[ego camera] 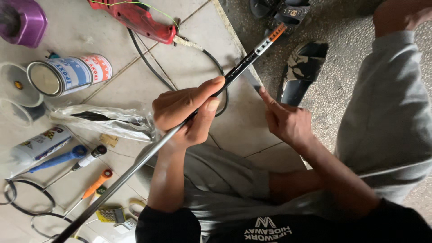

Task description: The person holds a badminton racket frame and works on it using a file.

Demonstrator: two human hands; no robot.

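My left hand (186, 113) is shut around a long thin rod (135, 166), thumb and forefinger pinching it near its black upper part. The rod runs from the lower left, where it is grey metal, up to a black tip section with white and orange bands (270, 39). My right hand (288, 122) holds a thin grey blade (252, 80), with the index finger stretched along it. The blade's end sits against the rod just below the banded section. Both forearms rest over my grey-trousered knees.
On the tiled floor lie a red power drill (135, 18) with a black cable (148, 63), a tin can on its side (67, 74), a purple tub (20, 20), a plastic bag (103, 119), a white bottle (36, 146), screwdrivers (96, 182) and wire loops (27, 209). Sandals (301, 67) lie on the rougher ground to the right.
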